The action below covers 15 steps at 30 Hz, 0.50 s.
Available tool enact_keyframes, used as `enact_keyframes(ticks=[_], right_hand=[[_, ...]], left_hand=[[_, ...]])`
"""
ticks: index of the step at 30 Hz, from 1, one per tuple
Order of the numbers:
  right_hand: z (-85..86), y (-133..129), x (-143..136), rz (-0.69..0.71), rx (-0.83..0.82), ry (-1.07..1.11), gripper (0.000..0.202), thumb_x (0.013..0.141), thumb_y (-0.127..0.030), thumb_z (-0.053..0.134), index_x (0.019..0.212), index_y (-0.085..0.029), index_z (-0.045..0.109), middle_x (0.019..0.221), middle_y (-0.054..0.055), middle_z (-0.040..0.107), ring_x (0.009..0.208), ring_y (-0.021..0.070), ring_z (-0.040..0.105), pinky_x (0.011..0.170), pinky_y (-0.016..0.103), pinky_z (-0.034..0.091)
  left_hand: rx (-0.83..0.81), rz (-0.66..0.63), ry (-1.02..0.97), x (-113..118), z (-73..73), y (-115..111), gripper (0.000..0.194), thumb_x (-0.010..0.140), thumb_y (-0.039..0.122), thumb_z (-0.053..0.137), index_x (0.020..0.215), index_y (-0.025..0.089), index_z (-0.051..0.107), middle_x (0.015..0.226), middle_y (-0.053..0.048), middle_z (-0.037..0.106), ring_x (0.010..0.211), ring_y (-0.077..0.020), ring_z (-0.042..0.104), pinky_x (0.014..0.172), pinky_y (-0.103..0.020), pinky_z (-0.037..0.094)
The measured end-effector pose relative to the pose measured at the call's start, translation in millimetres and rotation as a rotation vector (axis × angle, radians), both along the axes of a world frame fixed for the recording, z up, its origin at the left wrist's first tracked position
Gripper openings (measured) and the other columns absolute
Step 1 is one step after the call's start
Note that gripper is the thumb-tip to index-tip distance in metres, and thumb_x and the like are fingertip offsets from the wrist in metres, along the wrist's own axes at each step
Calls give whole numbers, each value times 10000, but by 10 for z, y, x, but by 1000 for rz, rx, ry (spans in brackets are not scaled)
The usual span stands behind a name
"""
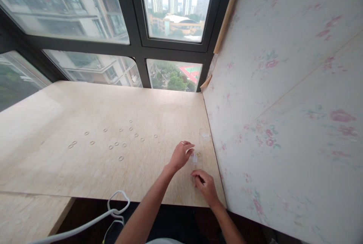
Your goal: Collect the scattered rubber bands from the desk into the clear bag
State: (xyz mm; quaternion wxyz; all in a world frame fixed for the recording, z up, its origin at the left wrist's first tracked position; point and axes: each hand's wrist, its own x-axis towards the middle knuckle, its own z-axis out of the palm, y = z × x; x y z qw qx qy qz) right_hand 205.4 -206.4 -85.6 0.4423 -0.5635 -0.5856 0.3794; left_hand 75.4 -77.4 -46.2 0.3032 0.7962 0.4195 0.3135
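Observation:
My left hand (181, 156) reaches over the right part of the tabletop, thumb and fingers closed on the edge of a small clear plastic bag (194, 158). Beside the fingertips, a few yellowish rings (198, 154) show at the bag; whether they lie inside it I cannot tell. Closer to the front edge is my right hand (205, 185), its fingers curled together just below the bag. Anything between those fingers is hidden. Several thin rings, one of them a nearby ring (121, 158), lie scattered across the middle and left of the surface.
Another clear plastic piece (205, 135) lies near the floral-papered wall (272, 85) on the right. Dark-framed windows (172, 49) rise behind the pale tabletop (93, 176). A white cable (85, 227) loops up at the front left edge.

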Motion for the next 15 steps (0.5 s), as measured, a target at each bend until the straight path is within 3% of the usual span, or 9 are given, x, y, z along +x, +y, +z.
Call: enact_keyframes(ticks=[6,10,13,15], right_hand=[[-4,-11,3,-8,-11,-2,198,830,-173,450,848,-195,646,869,47,668,516,104,586,509,220,488],[10,-19,-22,-17,-12,-35,188,838,-203,461,848,-192,649,849,51,675,513,116,596,509,230,494],[13,-21,-50,-24,-5,-80,187,844,-227,473,853,-191,657,834,54,682,517,125,600,526,242,505],[15,-18,-72,-34,-4,-106,192,840,-240,479,851,-192,664,826,53,687,510,130,596,525,250,512]], left_hand=[[-35,178,-127,-560,-154,-109,213,890,221,502,962,200,702,949,-69,684,862,-178,625,777,-312,500],[-217,341,-230,-1013,-190,-325,290,893,361,494,961,175,705,773,-44,682,596,-141,610,591,-254,487],[-364,484,-254,-1262,-148,-521,415,894,488,470,1027,157,683,482,42,528,393,-120,471,467,-231,397],[-397,522,-250,-1369,-115,-622,462,883,551,453,967,156,679,439,60,446,384,-119,426,442,-224,337]])
